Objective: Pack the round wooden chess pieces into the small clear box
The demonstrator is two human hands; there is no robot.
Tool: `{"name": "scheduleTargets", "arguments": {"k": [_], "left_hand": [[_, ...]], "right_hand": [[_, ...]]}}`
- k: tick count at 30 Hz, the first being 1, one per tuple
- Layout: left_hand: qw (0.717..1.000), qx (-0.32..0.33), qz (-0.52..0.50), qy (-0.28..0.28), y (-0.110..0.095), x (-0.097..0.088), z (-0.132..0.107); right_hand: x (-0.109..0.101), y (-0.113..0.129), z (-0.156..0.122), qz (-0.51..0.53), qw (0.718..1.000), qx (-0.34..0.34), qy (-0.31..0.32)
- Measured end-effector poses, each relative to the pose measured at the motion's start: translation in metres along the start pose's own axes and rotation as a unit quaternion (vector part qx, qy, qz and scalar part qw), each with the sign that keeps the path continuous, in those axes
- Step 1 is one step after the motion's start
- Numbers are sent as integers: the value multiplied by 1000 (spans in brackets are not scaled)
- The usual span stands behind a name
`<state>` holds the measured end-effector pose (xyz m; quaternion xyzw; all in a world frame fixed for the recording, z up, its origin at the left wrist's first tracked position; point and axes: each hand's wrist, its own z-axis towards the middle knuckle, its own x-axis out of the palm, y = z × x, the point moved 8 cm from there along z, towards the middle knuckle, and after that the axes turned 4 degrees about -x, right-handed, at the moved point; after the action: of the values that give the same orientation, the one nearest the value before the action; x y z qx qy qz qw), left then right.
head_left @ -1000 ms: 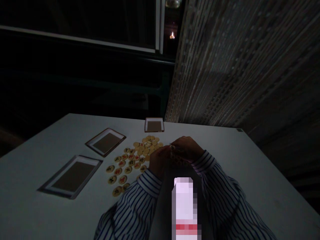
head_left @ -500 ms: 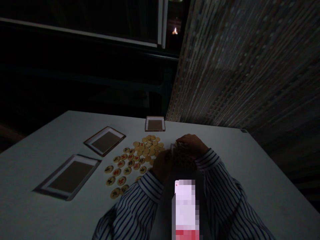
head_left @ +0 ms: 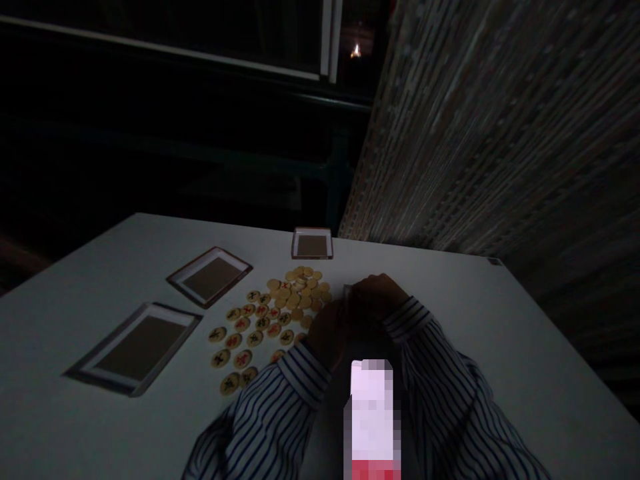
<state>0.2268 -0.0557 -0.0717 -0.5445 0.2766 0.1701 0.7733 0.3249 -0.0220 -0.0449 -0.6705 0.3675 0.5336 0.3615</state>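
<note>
My left hand [head_left: 327,330] is closed at the left side of a dark box [head_left: 348,291], of which only a pale edge shows between my hands. It seems to grip that side; the fingertips are in shadow. My right hand [head_left: 379,293] is over the box with its fingers curled, and what they hold, if anything, is hidden. Just left of my left hand lie many round wooden Chinese chess pieces [head_left: 262,323], some face up with red or black characters. A heap of plain-looking pieces [head_left: 300,290] sits behind them.
Three shallow rectangular trays or lids lie on the white table [head_left: 450,320]: one near left [head_left: 140,348], one behind it [head_left: 210,276], one at the back edge [head_left: 312,243]. A lit phone [head_left: 373,413], its screen blurred, is between my forearms. A string curtain [head_left: 450,133] hangs behind right.
My right hand has moved slightly nearer my left hand and its fingers have curled down over the box. The small items seen beneath it before are now hidden. The view has shifted slightly.
</note>
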Motion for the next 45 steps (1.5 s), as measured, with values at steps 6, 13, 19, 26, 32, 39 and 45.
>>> {"name": "scheduleTargets", "arguments": {"k": [6, 13, 19, 26, 32, 39, 45], "left_hand": [[1000, 11, 0, -1, 0, 3, -2], [1000, -1, -8, 13, 0, 5, -2], [1000, 22, -18, -3, -5, 1, -2], [999, 44, -23, 2, -10, -1, -1], [999, 49, -5, -11, -7, 0, -2], [999, 41, 12, -18, -7, -2, -1], [999, 46, 5, 4, -9, 0, -1]], "right_hand": [[8, 7, 3, -19, 999, -5, 28], [10, 9, 3, -17, 999, -8, 27], [11, 7, 3, -17, 999, -9, 27], [12, 9, 3, -26, 999, -23, 34], [11, 10, 3, -34, 998, -29, 37], [10, 11, 0, -28, 999, -33, 22], [13, 11, 2, -18, 999, -29, 39]]}}
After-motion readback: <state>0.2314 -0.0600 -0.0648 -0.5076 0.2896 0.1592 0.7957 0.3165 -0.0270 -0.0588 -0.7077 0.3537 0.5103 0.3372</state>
